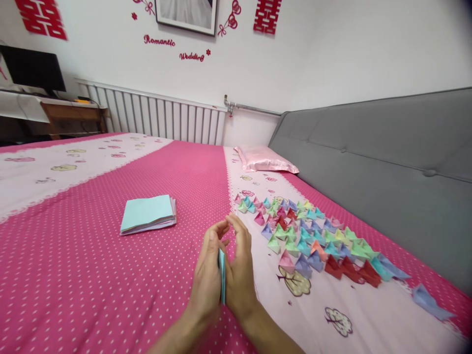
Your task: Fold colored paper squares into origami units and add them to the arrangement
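Note:
Between my two palms a light blue folded paper (221,275) stands on edge, with only its narrow side showing. My left hand (208,270) presses on it from the left, and my right hand (239,268) from the right. The fingertips of both hands come together above the paper, curved inward. Left of my hands a stack of coloured paper sheets (147,212) lies on the bed, with a light blue sheet on top. To the right, many small folded paper boats (304,236) in several colours sit in rows.
The bed (177,275) has a pink dotted and pale patterned cover. A pink pillow (263,158) lies by the grey headboard (376,142). One blue paper boat (431,301) sits apart at the right. Beyond are a radiator (155,110) and a desk with a monitor (33,69).

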